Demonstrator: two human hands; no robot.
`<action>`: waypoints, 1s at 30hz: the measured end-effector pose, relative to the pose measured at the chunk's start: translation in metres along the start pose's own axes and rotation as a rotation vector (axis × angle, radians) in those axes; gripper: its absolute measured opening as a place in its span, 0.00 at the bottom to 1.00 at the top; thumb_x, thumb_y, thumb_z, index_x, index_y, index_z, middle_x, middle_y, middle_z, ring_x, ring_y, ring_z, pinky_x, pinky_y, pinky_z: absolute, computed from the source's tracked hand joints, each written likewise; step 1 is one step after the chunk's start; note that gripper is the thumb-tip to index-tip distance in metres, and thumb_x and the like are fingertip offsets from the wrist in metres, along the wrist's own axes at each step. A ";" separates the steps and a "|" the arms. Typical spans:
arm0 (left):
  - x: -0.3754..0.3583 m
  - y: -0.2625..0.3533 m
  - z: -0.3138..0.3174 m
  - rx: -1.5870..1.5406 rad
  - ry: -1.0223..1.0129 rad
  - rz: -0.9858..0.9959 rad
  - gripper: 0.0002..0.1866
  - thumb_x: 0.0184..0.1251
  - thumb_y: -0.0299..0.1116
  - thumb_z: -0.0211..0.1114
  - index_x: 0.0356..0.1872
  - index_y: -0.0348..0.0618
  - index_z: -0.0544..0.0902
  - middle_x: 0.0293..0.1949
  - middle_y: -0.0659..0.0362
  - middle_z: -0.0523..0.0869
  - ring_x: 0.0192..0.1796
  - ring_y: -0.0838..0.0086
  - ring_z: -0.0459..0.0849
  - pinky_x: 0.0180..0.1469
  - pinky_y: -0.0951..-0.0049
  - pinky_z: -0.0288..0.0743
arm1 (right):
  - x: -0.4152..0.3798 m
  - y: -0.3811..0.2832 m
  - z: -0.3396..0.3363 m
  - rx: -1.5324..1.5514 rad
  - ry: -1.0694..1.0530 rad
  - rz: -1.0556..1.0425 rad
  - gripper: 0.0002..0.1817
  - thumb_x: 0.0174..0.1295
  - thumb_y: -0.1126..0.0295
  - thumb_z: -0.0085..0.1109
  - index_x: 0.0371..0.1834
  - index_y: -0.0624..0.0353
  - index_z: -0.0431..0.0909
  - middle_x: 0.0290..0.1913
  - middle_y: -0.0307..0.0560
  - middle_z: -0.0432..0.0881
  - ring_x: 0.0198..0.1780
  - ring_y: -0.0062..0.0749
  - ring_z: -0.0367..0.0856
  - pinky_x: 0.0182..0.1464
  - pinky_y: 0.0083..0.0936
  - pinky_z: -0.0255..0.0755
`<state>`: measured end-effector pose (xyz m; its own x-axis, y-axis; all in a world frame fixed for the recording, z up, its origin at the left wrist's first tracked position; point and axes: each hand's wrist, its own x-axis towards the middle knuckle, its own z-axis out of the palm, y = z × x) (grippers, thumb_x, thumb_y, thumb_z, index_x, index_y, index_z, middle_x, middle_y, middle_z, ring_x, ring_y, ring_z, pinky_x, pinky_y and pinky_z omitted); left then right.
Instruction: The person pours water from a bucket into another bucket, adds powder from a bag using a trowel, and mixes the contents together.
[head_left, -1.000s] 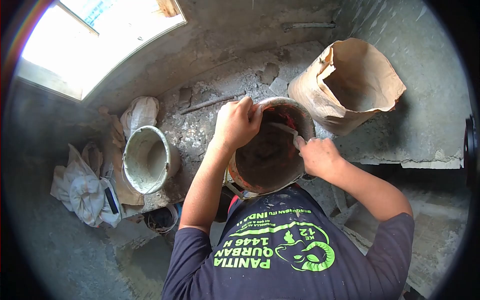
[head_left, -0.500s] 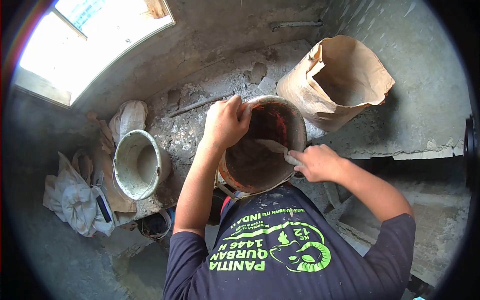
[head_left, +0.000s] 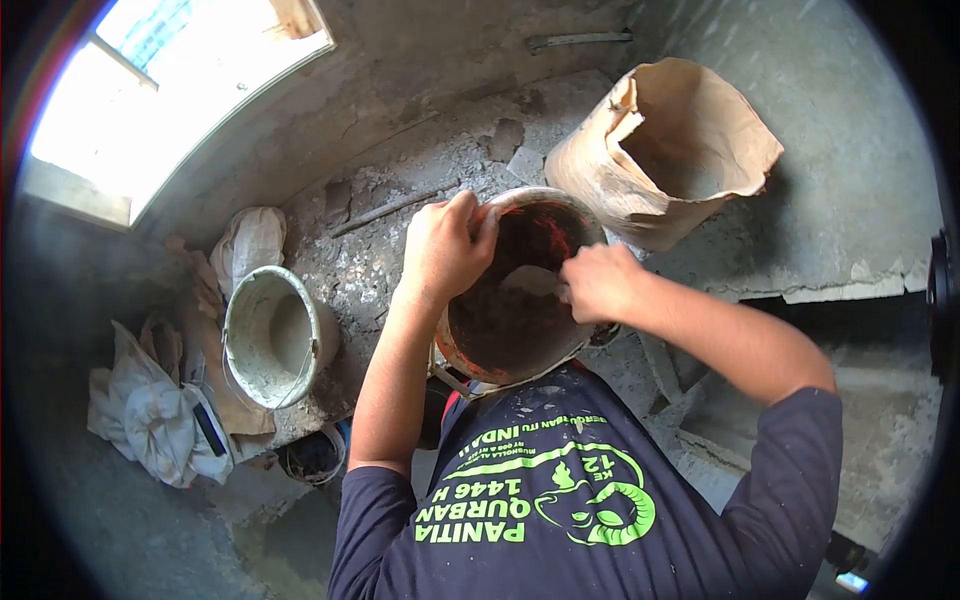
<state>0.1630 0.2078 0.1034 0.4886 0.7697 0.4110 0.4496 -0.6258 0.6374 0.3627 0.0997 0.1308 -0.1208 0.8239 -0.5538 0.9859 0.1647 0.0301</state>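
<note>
A dark bucket [head_left: 470,365] with a red-stained inside leans against the person's shirt, its mouth facing up. My left hand [head_left: 450,245] is closed on its rim at the upper left. At the right side of the mouth, my right hand [head_left: 600,283] is closed round the handle of a trowel [head_left: 532,281]. The trowel's pale blade lies inside over dark, loose-looking material; its handle is mostly hidden by my fingers.
An open brown paper sack [head_left: 610,180] stands behind the bucket to the right. A pale bucket [head_left: 238,345] with a wire handle sits left, beside white sacks [head_left: 155,425]. A stick [head_left: 395,210] lies on the rubble-strewn ledge. Walls close in behind.
My right hand has moved up and slightly left with the trowel, over the bucket's mouth. My left hand keeps its grip on the rim. The view has shifted slightly.
</note>
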 end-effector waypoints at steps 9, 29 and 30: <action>-0.007 -0.001 -0.012 0.018 -0.048 -0.094 0.14 0.65 0.35 0.69 0.25 0.38 0.76 0.20 0.47 0.81 0.26 0.47 0.84 0.31 0.54 0.76 | -0.030 -0.017 -0.055 -0.245 -0.001 -0.016 0.15 0.62 0.58 0.66 0.41 0.59 0.89 0.37 0.56 0.90 0.41 0.47 0.91 0.44 0.42 0.85; -0.006 0.006 0.000 0.000 0.046 -0.028 0.17 0.66 0.33 0.71 0.22 0.37 0.74 0.18 0.46 0.77 0.23 0.48 0.81 0.28 0.57 0.72 | -0.004 -0.020 -0.059 -0.212 -0.149 0.080 0.18 0.56 0.59 0.68 0.46 0.56 0.91 0.47 0.54 0.91 0.52 0.41 0.91 0.52 0.38 0.84; -0.006 0.005 -0.002 0.004 0.037 -0.038 0.17 0.66 0.33 0.71 0.23 0.36 0.74 0.18 0.46 0.77 0.22 0.49 0.80 0.28 0.58 0.71 | -0.014 -0.024 -0.065 -0.246 -0.113 0.055 0.15 0.57 0.61 0.67 0.45 0.55 0.91 0.48 0.54 0.91 0.51 0.40 0.91 0.50 0.36 0.85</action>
<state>0.1604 0.2006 0.1054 0.4426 0.7972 0.4105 0.4706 -0.5962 0.6504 0.3337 0.1191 0.1921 -0.0402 0.7720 -0.6344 0.9310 0.2594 0.2566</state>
